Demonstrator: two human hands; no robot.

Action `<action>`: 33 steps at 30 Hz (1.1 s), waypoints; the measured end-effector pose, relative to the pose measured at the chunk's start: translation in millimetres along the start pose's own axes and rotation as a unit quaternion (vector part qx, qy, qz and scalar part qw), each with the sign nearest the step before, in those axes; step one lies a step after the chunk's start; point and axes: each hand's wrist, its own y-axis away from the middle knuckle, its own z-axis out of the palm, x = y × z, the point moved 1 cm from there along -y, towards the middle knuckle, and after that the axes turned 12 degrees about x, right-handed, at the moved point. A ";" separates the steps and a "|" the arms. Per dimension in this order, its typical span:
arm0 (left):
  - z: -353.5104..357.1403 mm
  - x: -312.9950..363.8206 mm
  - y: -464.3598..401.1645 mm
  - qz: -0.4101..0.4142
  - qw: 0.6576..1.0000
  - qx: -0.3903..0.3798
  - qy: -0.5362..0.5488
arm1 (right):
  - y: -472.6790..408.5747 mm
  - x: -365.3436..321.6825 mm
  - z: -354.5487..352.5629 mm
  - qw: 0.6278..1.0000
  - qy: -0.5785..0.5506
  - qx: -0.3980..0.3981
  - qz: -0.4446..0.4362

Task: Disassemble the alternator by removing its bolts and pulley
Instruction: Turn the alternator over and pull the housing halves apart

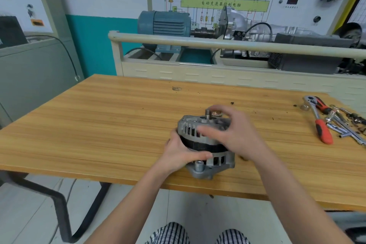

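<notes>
**Alternator on the bench, both hands on it**

The alternator (206,144) sits on the wooden table (99,125), close to the near edge and roughly in the middle, shaft end pointing up. The left hand (179,154) has it from the left side — fingers curled round the black middle band of the housing, thumb lying across the front, so that's a firm wrapped grip. Just below that thumb, a mounting lug with a bushing (198,165) sticks out toward the camera.

The right hand (233,132) comes in over the top from the right. Its fingertips are curled in around a small brass-coloured ring (214,113) — looks like a spacer or nut, can't tell which — sitting right beside the bare shaft stub (207,113). Seems to be a light pinch, though the fingers hide most of it, so whether the ring is lifted or resting on the housing is not clear. The thumb of that hand is blurred across the vented front face.

Well off to the right of the right hand, a red-handled ratchet (318,123) lies on the table, with a jumble of sockets and extension bars (342,125) just beyond it.
</notes>
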 end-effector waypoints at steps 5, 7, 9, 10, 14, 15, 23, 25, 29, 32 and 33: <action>-0.1 -3.0 -3.2 0.002 1.000 -0.002 -0.003 | 3.3 17.9 2.7 0.999 -0.014 0.028 0.014; -0.5 -3.9 -4.1 0.004 1.000 -0.001 0.001 | 1.0 37.5 -13.0 0.998 -0.017 0.035 0.054; -1.0 -2.9 -3.2 0.021 1.000 -0.010 0.006 | -4.0 62.4 -32.4 0.989 0.026 0.096 0.111; -0.7 -2.7 -3.1 0.027 1.000 -0.013 0.006 | -5.9 72.6 -42.1 0.978 0.061 0.140 0.144; -2.0 -0.9 -2.1 0.004 1.000 -0.007 0.003 | -3.0 64.7 -45.4 0.977 -0.045 0.151 0.142; -1.7 -0.1 -2.3 0.002 1.000 -0.006 -0.004 | -1.7 49.2 -37.9 0.982 -0.081 0.118 0.120; -0.6 -5.5 -5.5 0.012 1.000 -0.001 -0.006 | 4.8 -3.4 6.5 0.998 -0.046 -0.029 -0.032; -0.6 -7.6 -5.9 0.022 1.000 -0.002 -0.003 | 7.0 6.4 -3.3 0.996 -0.070 -0.044 -0.025; -2.2 -9.6 -7.0 0.025 0.999 -0.015 0.014 | 4.9 52.9 -47.8 0.995 -0.038 0.050 0.079; -2.9 -8.5 -7.4 0.008 1.000 -0.014 0.000 | 2.3 81.0 -65.4 0.965 0.017 0.180 0.191; -3.4 -8.8 -7.8 0.008 1.000 -0.013 -0.003 | 0.7 80.9 -61.9 0.963 -0.007 0.188 0.194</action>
